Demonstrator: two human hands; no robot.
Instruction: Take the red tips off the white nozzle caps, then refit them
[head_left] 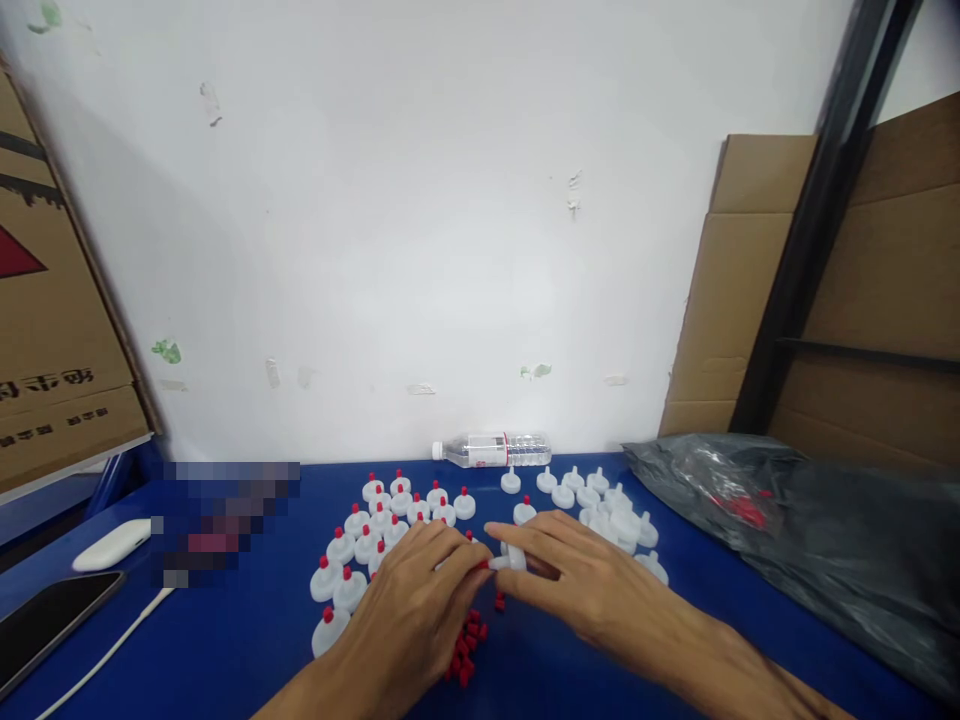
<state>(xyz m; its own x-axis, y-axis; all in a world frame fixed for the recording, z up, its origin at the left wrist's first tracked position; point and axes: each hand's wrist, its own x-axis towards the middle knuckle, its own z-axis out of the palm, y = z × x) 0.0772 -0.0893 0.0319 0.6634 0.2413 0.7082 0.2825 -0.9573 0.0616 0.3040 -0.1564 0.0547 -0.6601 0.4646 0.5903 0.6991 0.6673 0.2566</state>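
My right hand (574, 572) pinches a white nozzle lid (515, 556) turned on its side, its spout pointing left. At the spout's tip, my left hand (429, 590) grips a small red cap (485, 564), partly covered by the fingers. Whether the cap is seated on the spout cannot be told. Loose red caps (466, 645) lie in a pile below my left hand. To the left stand several white lids with red caps on their spouts (367, 543). Several lids with bare spouts (622, 522) cluster on the right.
A clear plastic bottle (495, 450) lies along the wall at the back of the blue table (247, 640). Dark plastic sheeting (847, 560) with a bag of red pieces covers the right side. A phone (56, 625), white case (112, 545) and cable (105, 655) lie left.
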